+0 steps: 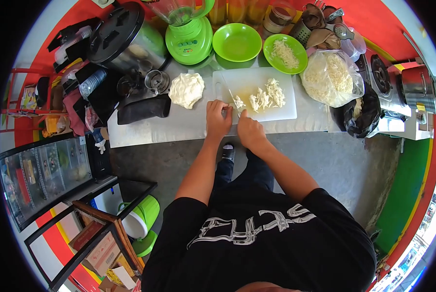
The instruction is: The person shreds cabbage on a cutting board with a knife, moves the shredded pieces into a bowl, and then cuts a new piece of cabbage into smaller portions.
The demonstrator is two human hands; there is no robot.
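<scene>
A white cutting board (288,109) lies near the front edge of the metal table. My right hand (251,130) is wrapped round the handle of a knife (231,95), whose thin blade points away from me over the board's left part. Close to the blade's left side is my left hand (219,119), its fingers curled in; whatever they hold is hidden. A small bit of chopped white food (238,102) lies against the blade. To its right are larger heaps of the same chopped pieces (275,93). Left of the board sits a smooth, lumpy white mound (186,90).
Behind the board stand a green blender (189,44), a green bowl (237,43) and a green plate (303,61) with white shreds. A plastic bag of shreds (332,78) sits right, beside a black bag (361,117). A black pouch (144,109) lies left.
</scene>
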